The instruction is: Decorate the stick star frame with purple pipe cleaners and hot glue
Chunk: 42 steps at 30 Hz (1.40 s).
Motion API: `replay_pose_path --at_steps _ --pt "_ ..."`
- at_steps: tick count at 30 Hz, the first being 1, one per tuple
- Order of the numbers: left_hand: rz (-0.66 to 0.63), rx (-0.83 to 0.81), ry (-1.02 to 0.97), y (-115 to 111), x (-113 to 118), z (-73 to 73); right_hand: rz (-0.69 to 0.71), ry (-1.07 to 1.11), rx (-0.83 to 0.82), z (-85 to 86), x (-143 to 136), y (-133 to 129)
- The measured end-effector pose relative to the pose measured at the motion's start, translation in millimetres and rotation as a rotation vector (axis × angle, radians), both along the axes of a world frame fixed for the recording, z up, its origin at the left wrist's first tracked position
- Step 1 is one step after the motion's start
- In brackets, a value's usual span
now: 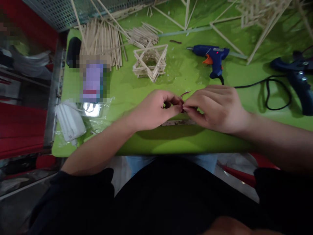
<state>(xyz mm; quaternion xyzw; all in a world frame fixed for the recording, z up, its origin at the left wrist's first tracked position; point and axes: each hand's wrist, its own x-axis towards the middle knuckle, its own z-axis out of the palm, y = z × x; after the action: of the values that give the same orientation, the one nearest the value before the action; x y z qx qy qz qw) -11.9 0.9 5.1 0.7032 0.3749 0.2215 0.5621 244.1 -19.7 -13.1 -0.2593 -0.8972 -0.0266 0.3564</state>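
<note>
My left hand (158, 109) and my right hand (215, 107) meet over the front of the green table, fingertips almost touching. Both are closed in a pinch on a thin dark red wire (186, 93), whose loose ends stick up between them. The part between the fingertips is mostly hidden. Just below the hands lies a narrow pale strip (178, 122), partly covered by them. Beyond the hands stands a star-shaped frame of stacked wooden sticks (153, 70). A blue glue gun (215, 57) with an orange trigger lies behind my right hand.
Piles of wooden sticks (105, 42) lie at the back left. A white power bank (70, 120) and clear plastic are at the left edge. A black cable (259, 83) loops on the right near a dark-handled tool (299, 81). Larger stick structures (261, 19) stand at the back right.
</note>
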Motion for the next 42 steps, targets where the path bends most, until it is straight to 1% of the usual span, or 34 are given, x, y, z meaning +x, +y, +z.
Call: replay_pose_path --at_steps 6,11,18,21,24,27,30,32,34,37,39,42 --pt "-0.034 -0.005 -0.028 2.2 -1.7 2.0 0.03 0.043 -0.048 -3.6 4.7 2.7" --pt "-0.045 -0.087 -0.03 2.3 -1.4 4.1 0.046 0.039 -0.036 -4.8 6.3 4.9" --pt "-0.039 -0.131 0.005 2.0 -2.5 5.6 0.049 0.023 -0.039 -4.8 6.1 5.8" --pt "-0.021 -0.116 -0.009 0.8 -1.2 7.9 0.047 0.03 -0.025 -2.9 4.9 7.6" --pt "0.051 -0.003 -0.039 -2.4 1.0 10.3 0.021 0.057 -0.082 -0.7 4.4 6.8" --pt "0.13 0.184 -0.057 -6.6 3.3 10.2 -0.034 0.082 -0.209 2.2 3.3 1.6" --pt "0.162 0.335 -0.054 -9.8 5.2 6.5 -0.079 0.123 -0.334 3.3 1.1 -3.0" --pt "0.168 0.408 -0.066 -11.0 5.9 3.6 -0.071 0.185 -0.346 1.6 0.0 -2.9" --pt "0.173 0.446 -0.071 -11.5 6.1 1.9 -0.056 0.225 -0.336 -1.1 -0.1 -0.6" --pt "0.178 0.387 -0.081 -10.5 5.7 1.8 -0.054 0.214 -0.365 -4.0 0.8 2.7" --pt "0.168 0.287 -0.106 -8.6 5.1 2.0 -0.046 0.219 -0.376 -4.3 0.9 2.8" --pt "0.11 0.11 -0.166 -4.8 4.3 1.4 -0.03 0.262 -0.389 -3.6 -0.1 0.4"
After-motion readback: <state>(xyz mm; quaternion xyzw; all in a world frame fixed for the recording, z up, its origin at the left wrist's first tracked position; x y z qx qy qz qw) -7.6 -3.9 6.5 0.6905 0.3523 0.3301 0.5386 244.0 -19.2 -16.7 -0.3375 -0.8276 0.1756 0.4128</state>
